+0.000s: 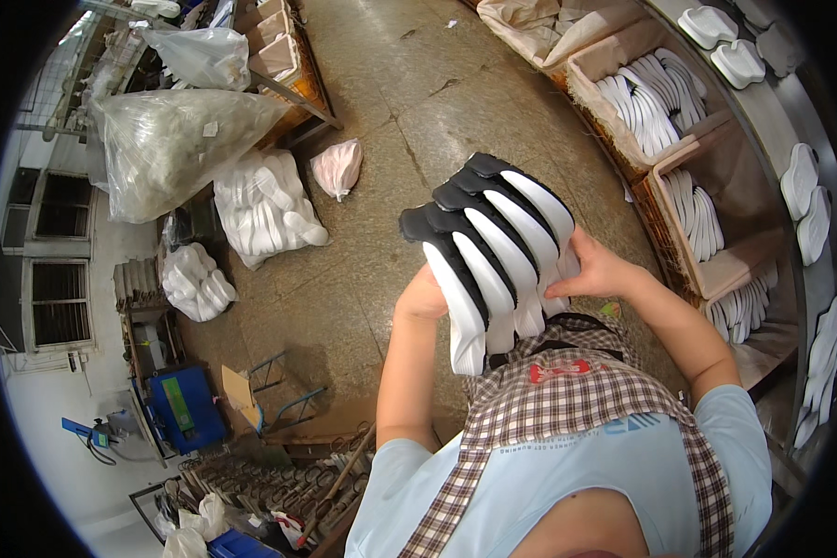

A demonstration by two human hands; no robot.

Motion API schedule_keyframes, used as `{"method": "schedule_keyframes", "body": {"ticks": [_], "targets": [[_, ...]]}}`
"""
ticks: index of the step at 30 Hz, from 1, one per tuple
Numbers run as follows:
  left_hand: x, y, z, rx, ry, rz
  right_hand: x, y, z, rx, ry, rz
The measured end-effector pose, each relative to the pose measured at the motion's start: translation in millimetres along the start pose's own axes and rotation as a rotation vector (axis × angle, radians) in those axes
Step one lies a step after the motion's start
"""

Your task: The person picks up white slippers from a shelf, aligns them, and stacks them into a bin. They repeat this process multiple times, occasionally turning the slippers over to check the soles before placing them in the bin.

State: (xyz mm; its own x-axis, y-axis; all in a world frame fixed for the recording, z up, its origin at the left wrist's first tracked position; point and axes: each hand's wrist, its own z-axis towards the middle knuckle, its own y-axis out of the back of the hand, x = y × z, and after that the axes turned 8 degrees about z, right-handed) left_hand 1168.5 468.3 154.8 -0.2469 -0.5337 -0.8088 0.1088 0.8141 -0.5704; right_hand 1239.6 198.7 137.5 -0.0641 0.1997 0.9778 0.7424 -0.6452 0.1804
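Observation:
I hold a fanned stack of several black and white shoe soles (493, 251) in front of my chest with both hands. My left hand (421, 299) supports the stack from the left side and underneath. My right hand (597, 272) grips its right edge, fingers pressed on the white faces. The soles stand on edge, black treads turned up and away from me, white sides toward me. I wear a checked apron (567, 400) over a light blue shirt.
Cardboard bins (651, 112) with rows of white soles stand to the right, beside a conveyor (772, 102) carrying white soles. Clear plastic bags of white soles (260, 205) lie on the concrete floor at left. A blue machine (186, 409) and a rack sit at lower left.

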Motion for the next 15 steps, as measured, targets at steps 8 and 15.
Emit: {"method": "schedule_keyframes", "body": {"ticks": [8, 15], "targets": [[-3.4, -4.8, -1.6, 0.028, -0.038, -0.034, 6.0, 0.0, -3.8, -0.007, 0.077, 0.004], [5.4, -8.0, 10.8, -0.1, 0.176, 0.131, -4.1, 1.5, 13.1, -0.096, -0.018, 0.235]]}}
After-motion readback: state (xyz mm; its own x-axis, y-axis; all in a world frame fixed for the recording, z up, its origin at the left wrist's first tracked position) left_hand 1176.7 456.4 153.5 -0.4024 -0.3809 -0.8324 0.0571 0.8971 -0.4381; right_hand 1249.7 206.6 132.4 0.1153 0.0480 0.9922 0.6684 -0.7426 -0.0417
